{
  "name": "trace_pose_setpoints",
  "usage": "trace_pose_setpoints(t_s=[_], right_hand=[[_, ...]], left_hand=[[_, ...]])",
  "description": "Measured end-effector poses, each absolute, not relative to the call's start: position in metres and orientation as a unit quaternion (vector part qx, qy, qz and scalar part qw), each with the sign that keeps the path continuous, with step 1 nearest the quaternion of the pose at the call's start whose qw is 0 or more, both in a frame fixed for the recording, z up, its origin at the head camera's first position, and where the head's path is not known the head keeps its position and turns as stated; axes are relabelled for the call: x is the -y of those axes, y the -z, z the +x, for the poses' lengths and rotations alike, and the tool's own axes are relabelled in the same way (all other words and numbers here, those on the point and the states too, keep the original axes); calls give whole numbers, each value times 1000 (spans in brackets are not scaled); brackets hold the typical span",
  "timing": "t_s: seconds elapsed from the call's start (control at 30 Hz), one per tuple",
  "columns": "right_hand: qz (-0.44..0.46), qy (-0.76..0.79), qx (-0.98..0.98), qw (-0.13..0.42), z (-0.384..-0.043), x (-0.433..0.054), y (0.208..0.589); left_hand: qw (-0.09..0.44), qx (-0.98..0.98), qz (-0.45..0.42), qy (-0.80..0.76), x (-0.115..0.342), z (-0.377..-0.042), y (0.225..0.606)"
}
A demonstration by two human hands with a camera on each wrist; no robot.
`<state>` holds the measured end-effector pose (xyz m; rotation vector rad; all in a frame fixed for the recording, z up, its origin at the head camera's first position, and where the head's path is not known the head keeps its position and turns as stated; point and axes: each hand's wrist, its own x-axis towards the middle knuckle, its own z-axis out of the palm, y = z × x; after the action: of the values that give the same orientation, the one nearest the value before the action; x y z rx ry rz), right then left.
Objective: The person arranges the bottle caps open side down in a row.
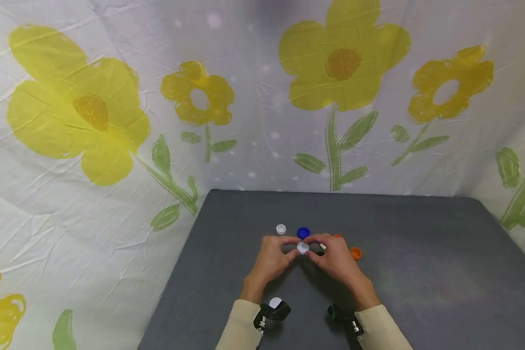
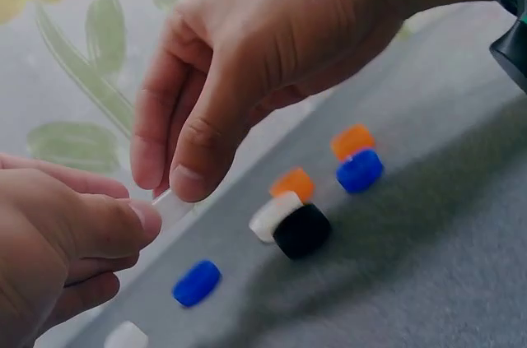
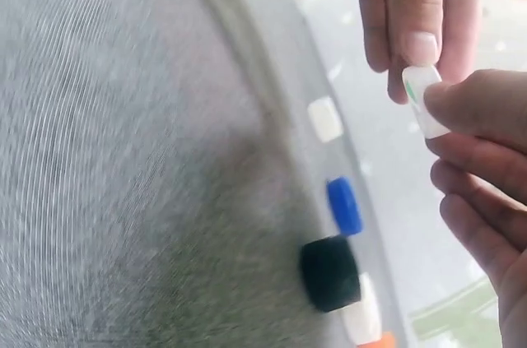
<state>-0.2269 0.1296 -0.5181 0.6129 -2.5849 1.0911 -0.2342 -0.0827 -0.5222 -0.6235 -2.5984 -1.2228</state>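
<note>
Fingers (image 2: 152, 138) hide part of the white cap (image 1: 303, 248) raised above the bench (image 1: 424, 243); the left hand (image 1: 272, 256) and right hand (image 1: 338, 258) pinch it between them, one from each side. I count seven more caps on the bench: two orange caps (image 1: 356, 253), two blue caps (image 1: 303, 233), one black cap (image 2: 301, 233), two other white caps (image 1: 281, 229). Seen from the head, the right hand blocks one blue cap wholly and the black cap partly. A wrist camera (image 1: 280, 311) covers some of a white disc (image 1: 274, 302), hard to make out.
</note>
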Motion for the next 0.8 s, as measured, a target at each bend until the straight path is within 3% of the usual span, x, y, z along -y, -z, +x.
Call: trace_pose_setpoints(t_s=[0.47, 0.67, 0.8], right_hand=[[205, -437, 859, 172, -201, -127, 492], [173, -460, 860, 138, -194, -125, 490], [139, -488, 855, 105, -188, -125, 492]], left_hand=[[133, 851, -245, 446, 90, -209, 485], [121, 854, -247, 443, 95, -203, 485], [145, 853, -260, 429, 97, -199, 490]])
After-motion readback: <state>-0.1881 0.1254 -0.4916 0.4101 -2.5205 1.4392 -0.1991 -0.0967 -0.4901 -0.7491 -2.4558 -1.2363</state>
